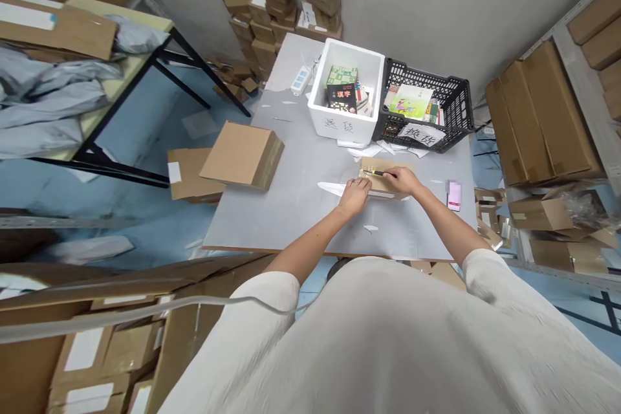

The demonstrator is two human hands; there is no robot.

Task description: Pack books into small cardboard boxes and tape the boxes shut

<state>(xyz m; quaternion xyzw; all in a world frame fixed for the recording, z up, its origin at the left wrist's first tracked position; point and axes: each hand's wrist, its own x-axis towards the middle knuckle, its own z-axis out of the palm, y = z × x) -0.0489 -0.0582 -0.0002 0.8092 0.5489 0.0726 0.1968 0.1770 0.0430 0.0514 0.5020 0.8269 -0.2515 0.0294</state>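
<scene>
A small flat cardboard parcel lies on the grey table in front of me. My left hand rests on the parcel's near left edge, fingers curled down onto it. My right hand is closed around a yellow and black utility knife, whose tip lies on the parcel's top. Strips of white paper lie just left of my left hand.
A white foam box with books and a black plastic crate with books stand at the table's far side. A brown box overhangs the left edge. A pink item lies to the right. Cardboard cartons fill shelves and floor around.
</scene>
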